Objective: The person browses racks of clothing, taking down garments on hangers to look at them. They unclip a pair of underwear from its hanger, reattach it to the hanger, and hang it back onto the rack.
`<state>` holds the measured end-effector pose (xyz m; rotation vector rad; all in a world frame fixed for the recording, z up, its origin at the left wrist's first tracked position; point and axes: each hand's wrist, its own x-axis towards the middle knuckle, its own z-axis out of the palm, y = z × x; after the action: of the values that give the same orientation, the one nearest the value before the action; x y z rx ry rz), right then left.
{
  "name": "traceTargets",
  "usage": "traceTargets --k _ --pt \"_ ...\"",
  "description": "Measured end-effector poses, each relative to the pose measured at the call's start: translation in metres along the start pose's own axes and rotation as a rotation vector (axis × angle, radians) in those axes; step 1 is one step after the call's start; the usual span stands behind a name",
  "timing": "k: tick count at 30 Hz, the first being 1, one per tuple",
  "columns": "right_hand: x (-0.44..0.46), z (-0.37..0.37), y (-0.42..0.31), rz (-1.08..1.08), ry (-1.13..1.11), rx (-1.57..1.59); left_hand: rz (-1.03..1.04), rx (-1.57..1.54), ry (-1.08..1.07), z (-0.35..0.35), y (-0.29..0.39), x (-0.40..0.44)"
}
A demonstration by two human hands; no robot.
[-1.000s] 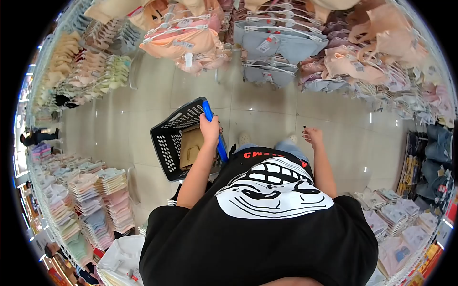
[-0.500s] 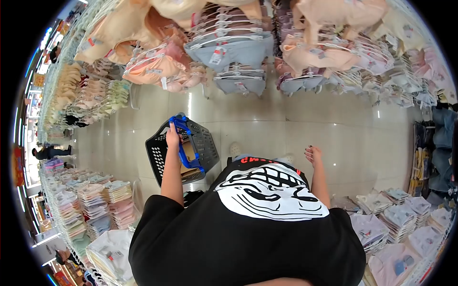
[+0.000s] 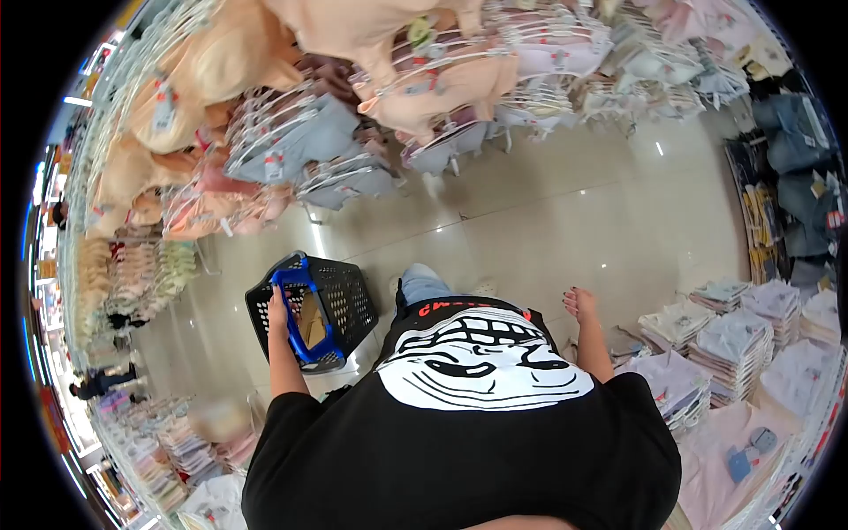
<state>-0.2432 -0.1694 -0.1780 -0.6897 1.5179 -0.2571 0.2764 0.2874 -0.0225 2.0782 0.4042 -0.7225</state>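
My left hand (image 3: pixel 278 309) is closed round the blue handle (image 3: pixel 325 346) of a black perforated shopping basket (image 3: pixel 349 300), which hangs at my left side. A brown, flat item (image 3: pixel 311 320) lies inside the basket. My right hand (image 3: pixel 579 305) hangs free at my right side with its fingers partly curled and apart, and nothing shows in it. It is nearest to the stacks of folded light garments (image 3: pixel 676 322) on the right.
Racks of hanging bras and underwear (image 3: pixel 442 84) curve across the top. Dark blue garments (image 3: pixel 795 141) hang at the far right. More folded stacks (image 3: pixel 185 450) stand at lower left. Another person (image 3: pixel 102 382) in dark clothes is at the far left. Tiled floor (image 3: pixel 548 221) lies ahead.
The view has turned right, so the racks have shifted left. The basket has swung and moved left and lower with my left hand. My left foot has stepped forward.
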Motion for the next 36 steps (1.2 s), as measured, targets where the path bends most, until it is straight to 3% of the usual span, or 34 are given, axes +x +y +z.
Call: traceTargets --k 5,6,7,9,11,13,15,20,22,23,29,36 --pt "0.015 -0.009 0.001 0.013 -0.033 0.011 -0.006 0.186 -0.015 0.018 0.005 0.004" --pt "0.015 -0.006 0.0 0.013 -0.037 0.003 0.42 0.582 0.265 0.016 -0.014 0.035" --pt "0.015 -0.003 0.0 0.014 -0.041 -0.006 0.463 0.709 0.3 0.03 0.013 0.012" --pt "0.015 0.004 0.002 0.021 -0.053 0.0 0.809 0.846 0.547 0.068 0.056 -0.021" --pt "0.016 0.007 0.005 0.028 -0.066 0.031 1.102 0.868 0.573 0.112 0.096 -0.035" --pt "0.016 0.008 0.003 0.043 -0.044 0.102 1.257 0.889 0.435 0.166 0.13 -0.049" --pt "0.019 0.001 0.004 0.054 -0.046 0.183 1.27 0.967 0.136 0.219 0.155 -0.046" --pt "0.05 -0.057 0.034 0.042 -0.014 0.441 1.509 1.037 -0.198 0.36 0.205 -0.036" --pt "0.042 -0.072 0.021 0.113 0.191 0.44 1.566 1.062 -0.29 0.414 0.225 -0.038" --pt "0.039 -0.081 0.011 0.156 0.293 0.435 1.575 1.05 -0.351 0.44 0.236 -0.04" --pt "0.058 -0.114 -0.055 0.089 0.329 0.461 1.52 1.049 -0.682 0.562 0.294 -0.065" --pt "0.093 -0.12 -0.16 -0.097 0.312 0.395 1.548 1.223 -0.884 0.674 0.335 -0.075"
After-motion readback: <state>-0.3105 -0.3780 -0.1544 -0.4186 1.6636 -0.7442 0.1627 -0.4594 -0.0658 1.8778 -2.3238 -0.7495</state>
